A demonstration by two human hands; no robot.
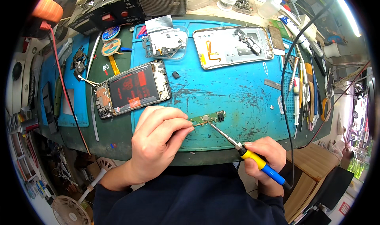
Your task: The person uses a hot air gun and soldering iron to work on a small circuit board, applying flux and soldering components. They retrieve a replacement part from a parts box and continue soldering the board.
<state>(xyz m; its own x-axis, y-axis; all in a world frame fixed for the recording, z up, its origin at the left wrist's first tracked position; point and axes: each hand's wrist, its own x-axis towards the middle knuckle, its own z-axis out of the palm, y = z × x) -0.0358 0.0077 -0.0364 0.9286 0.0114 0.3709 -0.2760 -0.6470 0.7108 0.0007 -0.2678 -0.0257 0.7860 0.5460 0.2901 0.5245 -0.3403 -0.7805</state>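
Observation:
My right hand [266, 157] is closed round the yellow and blue handle of a soldering iron [259, 162]. Its metal tip reaches up and left to the lower edge of a small green circuit board [213, 117], which lies on the blue mat. From the pinched fingertips of my left hand [160, 140] a thin copper-coloured strip, like desoldering braid [200, 124], runs along that edge to the tip. The board's left end lies close to those fingers; whether they also touch it I cannot tell. Small silver and black connectors sit on the board.
An opened phone [132, 89] with its battery showing lies left of the blue mat [233, 90]. Behind are a phone back housing [233, 47] and a plastic box [166, 43] with phone parts. Several hand tools line the right side. The iron's black cable [282, 94] arches over them.

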